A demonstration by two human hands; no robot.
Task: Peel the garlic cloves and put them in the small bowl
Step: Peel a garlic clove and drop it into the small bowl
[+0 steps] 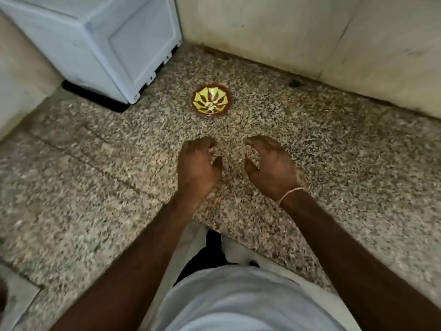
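The bowl (211,99) sits on the counter (334,144) at twelve o'clock from both hands, well apart from either grip. Left hand (196,168) and right hand (272,167) hover side by side, fingers loosely curled, grasping nothing visible.

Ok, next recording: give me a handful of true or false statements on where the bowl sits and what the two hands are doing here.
1. The small bowl stands on the speckled counter, beyond both hands. True.
2. The left hand grips the bowl's rim. False: it hovers short of the bowl, fingers loosely curled, touching nothing.
3. The right hand wears a thin band at the wrist. True.
4. The bowl is plain white inside. False: it shows a yellow-green petal pattern with a brown rim.
5. A white appliance stands to the right of the bowl. False: it stands to the left, in the far corner.
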